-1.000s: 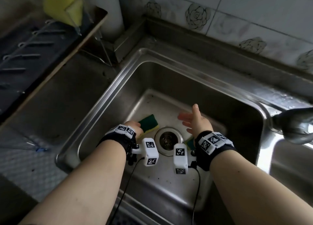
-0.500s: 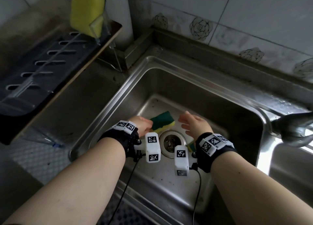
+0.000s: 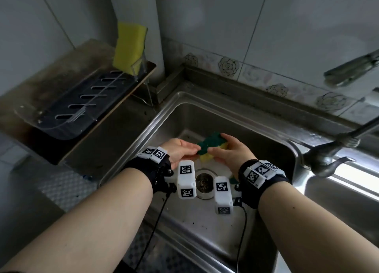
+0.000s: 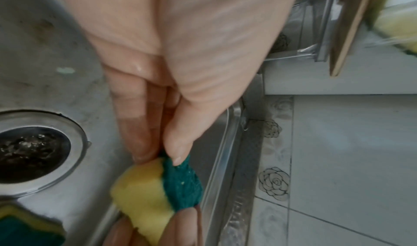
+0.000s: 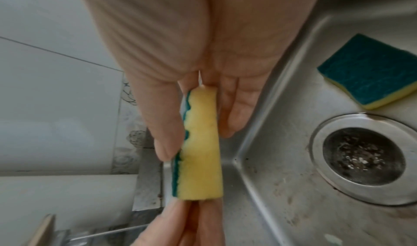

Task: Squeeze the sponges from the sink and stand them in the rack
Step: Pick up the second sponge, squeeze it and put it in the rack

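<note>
Sponge held over the sink at both ends, squeeze under way or about to start.

We note the left hand (image 3: pixel 180 149) pinching one end of the green-and-yellow sponge (image 3: pixel 211 147) by its fingertips (image 4: pixel 178 153), and the right hand (image 3: pixel 231 151) clamping the other end between thumb and fingers, above the sink (image 3: pixel 164 112). We judge the light left pinch liable to slip on wet foam. Water left in the foam would drip on the way to the rack (image 3: pixel 67 110). A second sponge (image 5: pixel 370 71) lies by the drain (image 5: pixel 363 157).
</note>
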